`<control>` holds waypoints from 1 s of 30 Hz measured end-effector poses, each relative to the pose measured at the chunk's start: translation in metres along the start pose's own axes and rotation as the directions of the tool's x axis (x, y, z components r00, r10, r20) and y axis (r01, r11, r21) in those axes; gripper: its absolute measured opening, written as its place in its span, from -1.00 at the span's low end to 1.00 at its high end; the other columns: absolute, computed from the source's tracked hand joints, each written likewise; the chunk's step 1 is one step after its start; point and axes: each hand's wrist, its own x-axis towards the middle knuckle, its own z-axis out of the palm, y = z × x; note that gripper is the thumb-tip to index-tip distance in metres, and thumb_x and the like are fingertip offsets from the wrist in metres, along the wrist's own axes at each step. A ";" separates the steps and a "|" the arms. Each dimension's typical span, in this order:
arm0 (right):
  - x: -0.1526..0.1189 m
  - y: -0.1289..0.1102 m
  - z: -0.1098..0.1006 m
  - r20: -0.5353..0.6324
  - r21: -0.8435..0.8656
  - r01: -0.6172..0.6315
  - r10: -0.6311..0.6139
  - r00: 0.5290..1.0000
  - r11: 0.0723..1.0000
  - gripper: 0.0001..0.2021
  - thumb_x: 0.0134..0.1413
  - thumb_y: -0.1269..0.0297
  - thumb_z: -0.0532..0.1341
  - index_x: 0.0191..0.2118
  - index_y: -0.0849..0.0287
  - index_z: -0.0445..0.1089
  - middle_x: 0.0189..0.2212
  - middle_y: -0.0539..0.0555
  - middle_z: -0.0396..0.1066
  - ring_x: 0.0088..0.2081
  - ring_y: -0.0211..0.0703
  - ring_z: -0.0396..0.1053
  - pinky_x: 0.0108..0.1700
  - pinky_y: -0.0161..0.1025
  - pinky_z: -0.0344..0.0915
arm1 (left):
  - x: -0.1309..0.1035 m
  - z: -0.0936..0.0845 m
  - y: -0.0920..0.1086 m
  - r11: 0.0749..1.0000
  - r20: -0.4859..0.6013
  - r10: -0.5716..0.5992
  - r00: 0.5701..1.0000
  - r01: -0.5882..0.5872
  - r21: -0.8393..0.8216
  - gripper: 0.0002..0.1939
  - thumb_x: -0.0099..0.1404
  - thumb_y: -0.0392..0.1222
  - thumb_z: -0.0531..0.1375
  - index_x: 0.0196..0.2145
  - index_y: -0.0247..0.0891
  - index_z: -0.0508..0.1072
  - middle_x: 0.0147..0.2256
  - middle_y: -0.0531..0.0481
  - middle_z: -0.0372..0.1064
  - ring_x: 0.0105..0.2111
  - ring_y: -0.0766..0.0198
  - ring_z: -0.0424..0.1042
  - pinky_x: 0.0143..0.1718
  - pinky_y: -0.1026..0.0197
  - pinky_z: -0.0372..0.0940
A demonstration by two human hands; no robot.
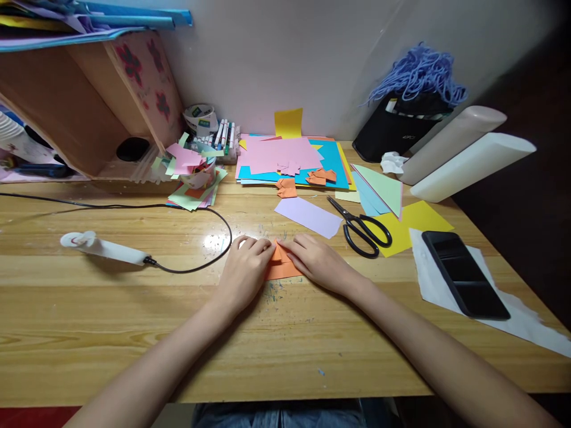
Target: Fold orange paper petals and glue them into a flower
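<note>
A partly folded sheet of orange paper [284, 271] lies on the wooden table between my hands. My left hand [248, 261] grips its left side, fingers bent and pressed together at a raised fold. From the other side my right hand [317, 259] pinches the fold near its pointed top. Both hands hide part of the paper's edges. Just beyond them lies a lilac paper strip [308, 216]. Small folded orange pieces [286, 188] sit behind it, beside a stack of coloured paper [276, 154].
Black-handled scissors [363, 229] lie right of my hands, near yellow paper [430, 217]. A phone [464, 273] rests on white paper further right. On the left is a white corded device [111, 249], its black cable [231, 229] curving close to my left hand.
</note>
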 end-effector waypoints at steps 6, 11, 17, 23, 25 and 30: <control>0.001 0.000 0.002 0.004 -0.016 0.000 0.000 1.000 1.000 -0.65 0.21 0.36 -0.09 0.09 0.24 0.16 -0.30 0.16 0.31 -0.27 -0.10 0.26 -0.26 -0.16 0.30 | -0.001 -0.001 0.001 0.994 0.012 0.066 0.998 -0.067 0.087 -0.77 0.27 -0.35 0.02 -0.14 -0.32 0.37 -0.15 -0.09 0.40 -0.22 0.15 0.32 -0.17 0.05 0.15; 0.001 0.001 0.002 0.030 -0.061 -0.002 0.004 1.000 0.998 -0.65 0.21 0.35 -0.08 0.06 0.25 0.21 -0.35 0.15 0.29 -0.32 -0.12 0.24 -0.32 -0.21 0.26 | -0.001 0.002 -0.002 0.984 0.041 0.130 0.991 -0.134 0.120 -0.73 0.27 -0.35 0.02 -0.07 -0.38 0.33 -0.10 -0.10 0.37 -0.22 0.17 0.30 -0.22 0.12 0.18; 0.002 -0.004 0.003 -0.019 -0.069 -0.047 0.046 0.999 0.996 -0.66 0.21 0.24 -0.05 0.00 0.23 0.29 -0.39 0.13 0.30 -0.35 -0.14 0.25 -0.35 -0.25 0.20 | 0.001 -0.008 -0.001 0.962 0.187 0.171 0.967 -0.204 0.179 -0.67 0.27 -0.40 -0.04 -0.02 -0.40 0.29 -0.07 -0.15 0.33 -0.19 0.16 0.30 -0.22 0.12 0.18; 0.003 -0.008 0.006 -0.067 -0.069 -0.141 0.137 0.988 0.988 -0.66 0.17 0.15 0.01 -0.05 0.19 0.34 -0.38 0.11 0.32 -0.34 -0.14 0.28 -0.31 -0.24 0.20 | -0.002 -0.015 0.002 0.977 0.264 0.145 0.954 -0.179 0.111 -0.62 0.23 -0.37 -0.05 -0.01 -0.43 0.29 0.00 -0.20 0.25 -0.13 0.12 0.25 -0.15 0.11 0.15; 0.003 -0.009 0.006 -0.065 -0.064 -0.158 0.154 0.986 0.985 -0.65 0.15 0.12 0.03 -0.04 0.18 0.33 -0.37 0.11 0.33 -0.32 -0.13 0.29 -0.30 -0.24 0.20 | -0.004 -0.017 0.003 0.983 0.266 0.143 0.953 -0.169 0.076 -0.61 0.23 -0.33 -0.05 0.01 -0.44 0.27 0.02 -0.21 0.23 -0.13 0.11 0.24 -0.12 0.09 0.14; 0.004 -0.010 0.003 -0.039 -0.063 -0.176 0.174 0.984 0.982 -0.67 0.12 0.14 0.09 -0.05 0.18 0.33 -0.35 0.11 0.35 -0.30 -0.12 0.31 -0.29 -0.23 0.21 | -0.005 -0.026 0.003 0.993 0.265 0.116 0.957 -0.115 -0.016 -0.59 0.23 -0.29 -0.06 0.02 -0.42 0.26 -0.04 -0.19 0.28 -0.12 0.11 0.23 -0.10 0.08 0.12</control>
